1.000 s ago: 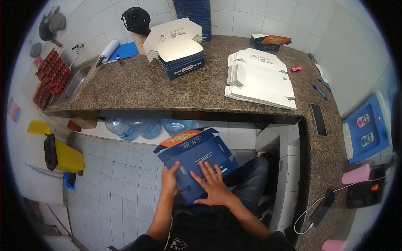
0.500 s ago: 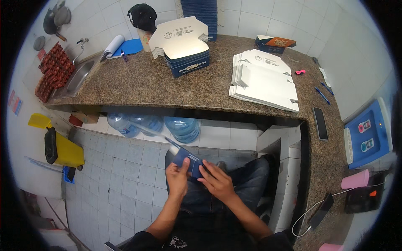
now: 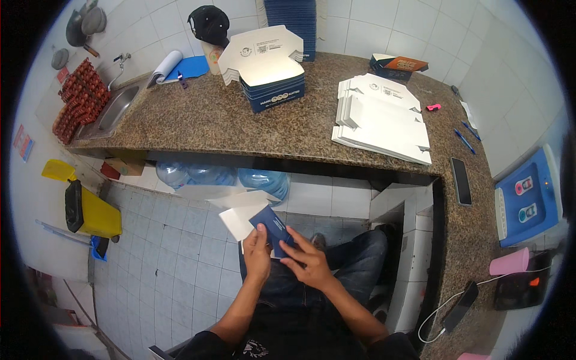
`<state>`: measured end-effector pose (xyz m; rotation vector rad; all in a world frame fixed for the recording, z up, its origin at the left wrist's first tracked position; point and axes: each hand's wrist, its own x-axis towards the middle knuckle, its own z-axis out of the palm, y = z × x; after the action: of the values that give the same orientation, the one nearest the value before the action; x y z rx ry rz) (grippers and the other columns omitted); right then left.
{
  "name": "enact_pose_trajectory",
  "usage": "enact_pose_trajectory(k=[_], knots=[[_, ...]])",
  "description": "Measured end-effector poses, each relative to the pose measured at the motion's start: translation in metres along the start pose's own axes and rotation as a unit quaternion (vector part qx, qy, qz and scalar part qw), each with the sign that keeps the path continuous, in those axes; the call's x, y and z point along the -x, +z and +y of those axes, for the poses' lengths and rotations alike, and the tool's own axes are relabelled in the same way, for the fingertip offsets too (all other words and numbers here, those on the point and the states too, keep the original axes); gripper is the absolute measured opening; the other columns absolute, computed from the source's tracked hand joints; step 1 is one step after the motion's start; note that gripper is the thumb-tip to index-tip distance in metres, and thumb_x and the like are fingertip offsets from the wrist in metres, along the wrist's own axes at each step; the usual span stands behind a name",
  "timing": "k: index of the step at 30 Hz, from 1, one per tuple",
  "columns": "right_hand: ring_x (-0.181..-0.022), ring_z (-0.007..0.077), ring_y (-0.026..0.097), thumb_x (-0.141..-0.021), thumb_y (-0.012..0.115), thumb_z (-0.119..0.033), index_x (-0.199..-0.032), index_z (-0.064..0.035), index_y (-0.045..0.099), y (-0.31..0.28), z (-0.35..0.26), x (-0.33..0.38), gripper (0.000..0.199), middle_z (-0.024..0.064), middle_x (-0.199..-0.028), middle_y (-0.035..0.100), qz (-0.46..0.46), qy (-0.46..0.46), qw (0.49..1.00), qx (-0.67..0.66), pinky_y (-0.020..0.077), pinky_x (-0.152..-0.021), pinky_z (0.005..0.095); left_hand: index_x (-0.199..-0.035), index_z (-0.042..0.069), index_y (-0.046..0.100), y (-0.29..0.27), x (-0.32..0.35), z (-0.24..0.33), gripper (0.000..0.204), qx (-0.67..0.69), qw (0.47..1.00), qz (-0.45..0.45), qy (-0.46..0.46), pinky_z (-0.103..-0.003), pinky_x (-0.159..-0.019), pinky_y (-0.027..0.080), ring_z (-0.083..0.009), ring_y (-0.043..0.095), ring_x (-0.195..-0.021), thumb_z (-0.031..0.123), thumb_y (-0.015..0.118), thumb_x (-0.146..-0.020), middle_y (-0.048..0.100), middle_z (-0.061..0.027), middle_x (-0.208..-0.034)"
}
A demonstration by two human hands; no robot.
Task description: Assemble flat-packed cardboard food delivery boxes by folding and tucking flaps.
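Note:
Over my lap I hold a partly folded cardboard box, navy outside and white inside. Its white flaps spread out toward the far left and look blurred. My left hand grips the near left side, thumb lying on the navy panel. At the right end of that panel, my right hand has its fingers closed on the edge. On the counter, beyond my hands, stands a nested stack of formed boxes with raised white lids. Flat white box blanks lie piled to its right.
A granite counter curves around in front and to the right. It holds a phone, blue pens, a pink marker and an orange-and-navy box. Water bottles stand beneath; a yellow bin is at left.
The box in my hands has turned and opened out, so more of its white inside and flaps now show. Both hands keep hold of it near the same spot.

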<state>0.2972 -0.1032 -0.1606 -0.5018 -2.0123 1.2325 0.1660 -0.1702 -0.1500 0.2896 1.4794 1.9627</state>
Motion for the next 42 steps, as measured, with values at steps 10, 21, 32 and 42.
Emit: enact_pose_trajectory(k=[10,21,32,42], knots=[[-0.104,0.0254,0.07,-0.087,0.071,-0.005,-0.107,0.002,0.073,0.009,0.017,-0.002,0.022,0.022,-0.13,0.063,0.107,0.032,0.993,-0.026,0.0554,-0.084,0.0298,-0.086,-0.002,0.052,0.032,0.029,-0.011,0.027,-0.182,0.964,-0.045,0.188,-0.024,-0.055,0.036,-0.0043,0.043,-0.067,0.019,0.052,-0.104,0.051,0.0015,-0.068],[-0.069,0.005,0.045,-0.089,0.073,-0.011,-0.114,-0.0022,0.071,-0.043,0.016,-0.028,0.027,-0.0035,-0.083,0.049,0.018,0.158,0.987,-0.031,0.0364,-0.062,0.0205,-0.122,0.003,0.062,-0.035,0.024,-0.015,0.026,-0.266,0.934,-0.215,0.102,-0.028,-0.054,0.039,-0.0082,0.052,-0.057,0.017,0.053,-0.102,0.058,-0.0064,-0.064],[-0.069,0.0054,0.039,-0.08,0.082,-0.009,-0.098,-0.002,0.072,-0.054,0.004,-0.022,0.022,-0.0042,-0.084,0.049,0.018,0.167,0.952,-0.254,0.0334,-0.063,0.0211,-0.132,0.01,0.052,-0.016,0.018,0.025,0.037,-0.412,0.891,-0.184,0.046,-0.036,-0.057,0.043,-0.0251,0.06,-0.053,0.01,0.055,-0.095,0.059,-0.013,-0.059],[-0.069,0.0074,0.043,-0.08,0.081,-0.012,-0.102,-0.0075,0.075,-0.05,-0.001,-0.021,0.023,-0.0012,-0.081,0.05,-0.169,0.127,0.976,-0.052,0.0346,-0.061,0.0239,-0.133,0.008,0.05,-0.016,0.015,0.021,0.038,-0.4,0.885,-0.238,0.008,-0.034,-0.056,0.042,-0.0198,0.057,-0.052,0.009,0.055,-0.095,0.058,-0.0116,-0.06]])
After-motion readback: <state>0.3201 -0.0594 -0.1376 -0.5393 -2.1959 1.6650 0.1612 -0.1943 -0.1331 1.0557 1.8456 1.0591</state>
